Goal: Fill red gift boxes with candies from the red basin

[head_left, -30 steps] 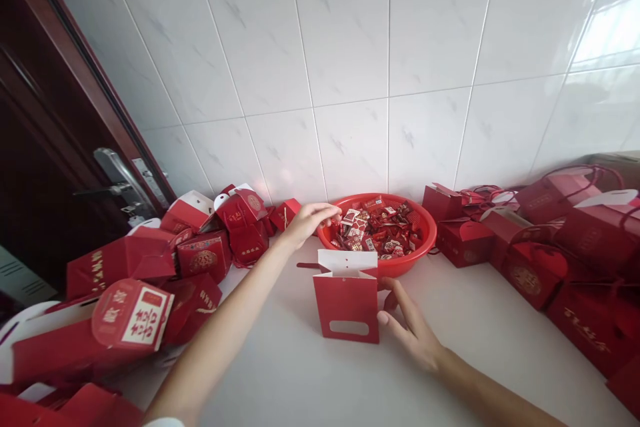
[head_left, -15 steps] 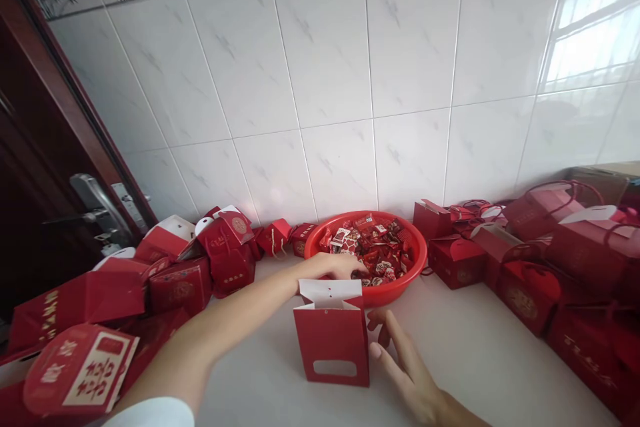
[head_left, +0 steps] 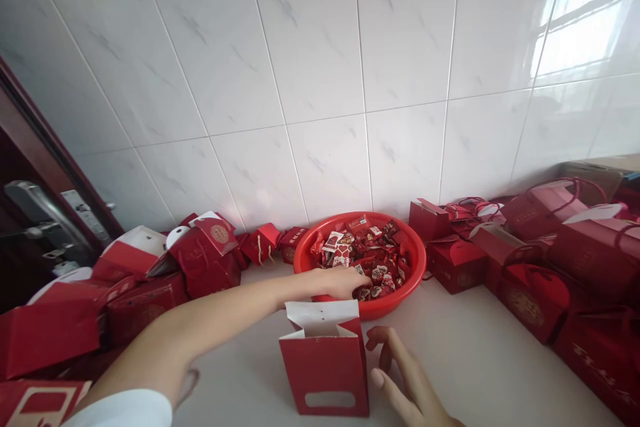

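Note:
An upright red paper box [head_left: 324, 370] with an open white-lined top stands on the white table in front of me. Behind it is a red plastic basket [head_left: 419, 257] of wrapped red candies [head_left: 383, 273]. Reaching past the box, my left hand [head_left: 345, 281] is in the basket with its fingers down among the candies; the fingertips are hidden, and I cannot tell if they grip any. My right hand [head_left: 403, 377] is just right of the box, thumb and fingers apart and curved, with nothing in it.
Red gift boxes are heaped at the left [head_left: 207, 253] and along the right [head_left: 533, 297]. A tiled wall [head_left: 325, 167] rises behind the basket. A door handle [head_left: 37, 210] is at the far left, and a cardboard box [head_left: 600, 170] at the back right.
The view has shifted, so the box sits lower and the left heap further left. My left hand stays in the basket, its fingers slightly deeper among the candies. My right hand remains beside the box.

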Available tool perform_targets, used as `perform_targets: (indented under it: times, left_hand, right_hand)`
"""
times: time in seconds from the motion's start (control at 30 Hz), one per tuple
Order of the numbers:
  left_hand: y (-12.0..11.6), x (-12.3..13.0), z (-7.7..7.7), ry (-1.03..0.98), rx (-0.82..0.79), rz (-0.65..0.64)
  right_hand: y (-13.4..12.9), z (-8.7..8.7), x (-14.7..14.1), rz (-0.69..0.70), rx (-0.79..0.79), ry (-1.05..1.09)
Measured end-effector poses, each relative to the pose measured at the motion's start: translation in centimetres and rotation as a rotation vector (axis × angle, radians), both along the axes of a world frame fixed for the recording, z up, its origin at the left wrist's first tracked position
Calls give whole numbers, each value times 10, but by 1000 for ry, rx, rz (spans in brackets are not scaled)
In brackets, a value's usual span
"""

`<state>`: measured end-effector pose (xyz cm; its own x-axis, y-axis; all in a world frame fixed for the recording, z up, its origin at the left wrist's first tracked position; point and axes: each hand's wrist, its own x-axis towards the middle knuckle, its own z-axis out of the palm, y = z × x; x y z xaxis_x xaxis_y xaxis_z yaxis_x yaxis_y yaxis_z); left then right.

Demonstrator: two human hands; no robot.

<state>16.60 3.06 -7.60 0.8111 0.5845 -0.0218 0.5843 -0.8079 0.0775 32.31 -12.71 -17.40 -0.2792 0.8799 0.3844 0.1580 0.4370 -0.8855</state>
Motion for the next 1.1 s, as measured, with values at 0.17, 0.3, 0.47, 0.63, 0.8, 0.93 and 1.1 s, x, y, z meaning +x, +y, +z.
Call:
perform_targets:
  times: [0.17,0.3,0.47,0.63,0.8,0.93,1.1]
  left_hand:
    - [5,9,-1,252,-89,-95]
    - [9,14,-4,210,-142,36]
    - [12,17,-2,31,-163,258]
    - [18,16,1,-12,-158,319]
    - [23,10,0,-46,-64,384]
    - [27,4,-3,-126,-140,349]
    - [32,-2,-6,-190,-226,323]
  right_hand:
    - [3,-16,0,-34,-34,18]
    - [4,-27,0,-27,-91,26]
    - [1,-18,3,-28,-115,-1]
    - [-1,-1,3,-24,-115,3]
    - [5,1,-2,-38,-166,88]
    - [10,3,-6,-33,-186,154]
    - [11,6,-9,-19,-177,173]
